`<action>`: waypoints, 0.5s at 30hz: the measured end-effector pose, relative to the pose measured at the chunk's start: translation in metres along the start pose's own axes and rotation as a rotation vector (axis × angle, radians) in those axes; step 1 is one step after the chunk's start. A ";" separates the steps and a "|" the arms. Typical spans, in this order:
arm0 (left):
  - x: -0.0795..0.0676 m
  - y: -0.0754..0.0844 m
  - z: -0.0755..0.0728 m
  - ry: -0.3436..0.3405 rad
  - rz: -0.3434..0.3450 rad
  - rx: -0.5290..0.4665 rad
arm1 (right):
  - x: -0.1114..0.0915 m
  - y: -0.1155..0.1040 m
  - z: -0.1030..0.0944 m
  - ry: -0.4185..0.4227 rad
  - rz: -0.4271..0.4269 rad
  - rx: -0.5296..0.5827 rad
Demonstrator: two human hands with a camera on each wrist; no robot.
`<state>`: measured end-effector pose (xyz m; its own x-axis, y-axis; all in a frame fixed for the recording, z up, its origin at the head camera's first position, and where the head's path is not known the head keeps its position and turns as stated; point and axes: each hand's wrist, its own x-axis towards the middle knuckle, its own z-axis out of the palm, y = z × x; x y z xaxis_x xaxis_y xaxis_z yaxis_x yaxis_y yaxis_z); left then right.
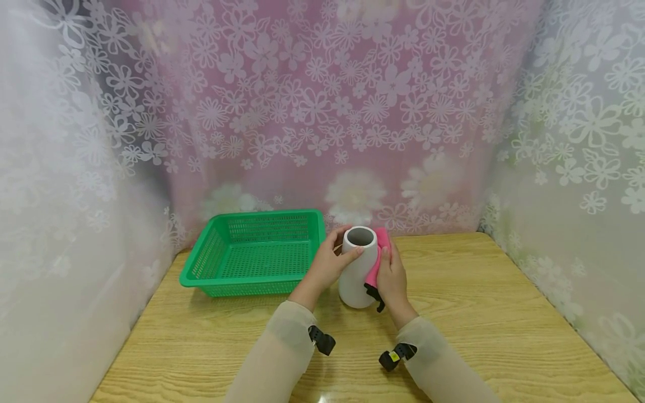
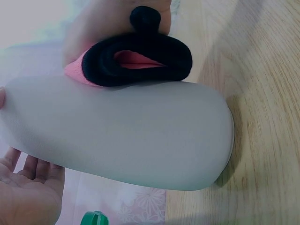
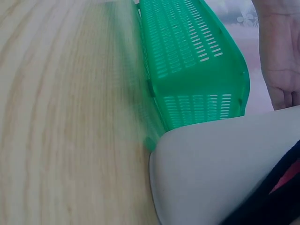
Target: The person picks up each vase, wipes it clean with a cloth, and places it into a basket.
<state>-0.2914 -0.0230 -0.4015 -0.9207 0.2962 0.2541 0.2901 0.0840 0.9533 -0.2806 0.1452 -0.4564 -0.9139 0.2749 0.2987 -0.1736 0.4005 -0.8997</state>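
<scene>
A white vase (image 1: 356,280) with a round open mouth stands on the table. My left hand (image 1: 328,258) grips it near the rim, the thumb across the front and the fingers round the far left side. My right hand (image 1: 392,278) holds a pink cloth mitt (image 1: 373,273) with a black cuff against the vase's right side. In the left wrist view the black cuff (image 2: 180,58) gapes, showing pink inside, and a black loop (image 2: 145,19) sticks out from it. Some right-hand fingers are hidden behind the mitt.
A green plastic basket (image 1: 252,282) with slotted walls stands just left of the vase on the wood-grain table (image 1: 453,313). Flowered curtains (image 1: 322,112) hang behind the table and along both sides. Each wrist wears a small black camera.
</scene>
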 end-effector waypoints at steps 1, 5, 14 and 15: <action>0.000 0.000 0.000 -0.001 0.002 -0.002 | 0.000 0.002 0.000 -0.009 0.015 -0.001; 0.000 0.000 0.000 0.000 0.002 -0.011 | 0.000 0.010 0.001 -0.041 0.072 -0.021; 0.000 -0.001 -0.001 -0.005 -0.007 -0.013 | -0.001 0.020 0.000 -0.098 0.170 -0.016; 0.000 -0.001 -0.001 -0.006 -0.008 -0.013 | -0.001 0.021 0.000 -0.103 0.178 -0.014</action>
<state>-0.2919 -0.0238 -0.4023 -0.9213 0.3011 0.2459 0.2795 0.0734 0.9573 -0.2836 0.1530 -0.4757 -0.9626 0.2517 0.1000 -0.0012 0.3655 -0.9308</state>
